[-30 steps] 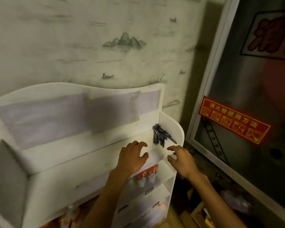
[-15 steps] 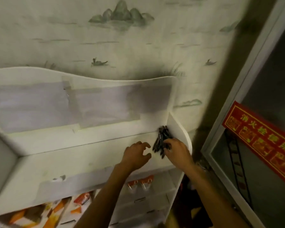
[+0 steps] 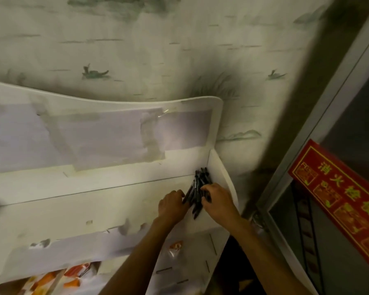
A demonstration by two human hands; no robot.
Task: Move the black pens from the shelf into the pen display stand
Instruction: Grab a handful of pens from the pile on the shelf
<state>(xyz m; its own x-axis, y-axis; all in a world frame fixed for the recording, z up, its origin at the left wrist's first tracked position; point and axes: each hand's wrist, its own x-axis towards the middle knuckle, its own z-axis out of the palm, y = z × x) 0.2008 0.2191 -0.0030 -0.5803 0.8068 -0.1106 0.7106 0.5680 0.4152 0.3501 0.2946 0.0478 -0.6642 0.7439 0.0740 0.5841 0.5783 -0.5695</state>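
A bundle of several black pens lies on the top shelf of a white stand, in its far right corner beside the side wall. My left hand touches the bundle from the left with curled fingers. My right hand comes from the right, and its fingers and thumb curl round the pens' middle. The pens' lower tips poke out between my two hands. A pen display stand apart from this white unit is not in view.
The stand's tall back panel carries taped paper. Lower shelves hold orange-and-white packets. A patterned wall rises behind. To the right stands a grey metal cabinet with a red notice.
Both hands moved forward and closed in on the pen bundle; the right hand reached it first, then the left came against it. The camera moved closer and tilted down.
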